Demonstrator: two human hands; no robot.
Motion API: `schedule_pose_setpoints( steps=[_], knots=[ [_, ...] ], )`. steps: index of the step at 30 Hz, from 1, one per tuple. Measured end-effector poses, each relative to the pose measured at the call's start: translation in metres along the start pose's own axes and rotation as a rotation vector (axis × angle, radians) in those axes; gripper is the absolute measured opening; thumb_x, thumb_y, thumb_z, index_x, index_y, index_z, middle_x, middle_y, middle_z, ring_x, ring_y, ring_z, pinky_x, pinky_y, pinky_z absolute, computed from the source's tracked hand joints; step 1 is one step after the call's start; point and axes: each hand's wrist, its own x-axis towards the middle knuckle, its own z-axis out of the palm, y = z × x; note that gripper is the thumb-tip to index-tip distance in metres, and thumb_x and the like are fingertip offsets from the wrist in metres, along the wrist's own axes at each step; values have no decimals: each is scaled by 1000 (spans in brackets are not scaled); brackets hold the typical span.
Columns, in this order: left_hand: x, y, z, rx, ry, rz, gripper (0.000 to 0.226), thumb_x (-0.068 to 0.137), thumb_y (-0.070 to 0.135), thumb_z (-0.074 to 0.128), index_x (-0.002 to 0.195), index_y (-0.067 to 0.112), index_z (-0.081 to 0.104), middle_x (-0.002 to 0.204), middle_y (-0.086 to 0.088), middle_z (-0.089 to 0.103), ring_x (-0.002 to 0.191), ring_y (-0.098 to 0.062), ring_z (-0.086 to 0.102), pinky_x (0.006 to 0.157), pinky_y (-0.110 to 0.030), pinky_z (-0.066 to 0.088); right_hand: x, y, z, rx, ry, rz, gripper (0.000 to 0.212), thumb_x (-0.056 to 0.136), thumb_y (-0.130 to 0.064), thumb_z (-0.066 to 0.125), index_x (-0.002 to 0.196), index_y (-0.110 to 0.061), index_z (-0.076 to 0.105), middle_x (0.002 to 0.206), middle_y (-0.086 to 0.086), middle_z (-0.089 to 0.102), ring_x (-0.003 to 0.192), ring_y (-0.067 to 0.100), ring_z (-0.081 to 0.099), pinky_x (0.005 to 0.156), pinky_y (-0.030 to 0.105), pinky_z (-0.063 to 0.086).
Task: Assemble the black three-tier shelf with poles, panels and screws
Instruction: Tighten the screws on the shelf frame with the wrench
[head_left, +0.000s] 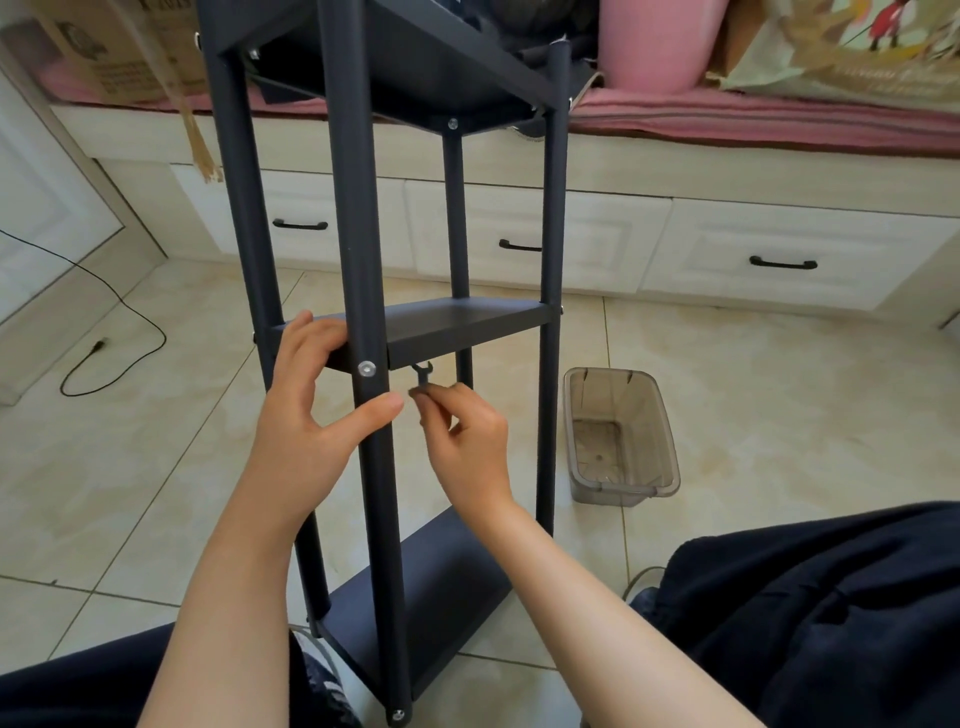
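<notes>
The black three-tier shelf (467, 322) stands on the tiled floor between my knees, with top, middle and bottom panels joined to four poles. A silver screw (367, 369) sits in the near pole (363, 234) at the middle panel's corner. My left hand (306, 395) wraps that corner, fingers on the panel edge and thumb against the pole below the screw. My right hand (462, 436) pinches a small black wrench (423, 376), its open jaw pointing up just under the middle panel, right of the near pole.
A clear plastic bin (621, 441) lies on the floor to the right of the shelf. White drawers (779, 260) with black handles run behind. A black cable (104, 322) trails on the floor at left. My legs frame the bottom corners.
</notes>
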Motion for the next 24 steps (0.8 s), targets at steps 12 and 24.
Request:
schedule_pose_setpoints(
  steps=[12, 24],
  knots=[
    [-8, 17, 25, 34, 39, -27, 45, 83, 18, 80, 117, 38, 58, 134, 27, 48, 147, 9, 14, 105, -6, 17, -2, 35, -99, -86, 113, 357, 18, 91, -13, 66, 73, -14, 71, 64, -4, 65, 61, 6, 57, 55, 12, 41],
    [-9, 27, 34, 103, 88, -76, 35, 79, 47, 75, 107, 43, 54, 130, 31, 47, 147, 6, 15, 108, -14, 17, 9, 154, -162, -695, -256, 986, 18, 90, -10, 55, 90, -5, 73, 89, 11, 69, 81, 28, 61, 60, 26, 42]
  ],
)
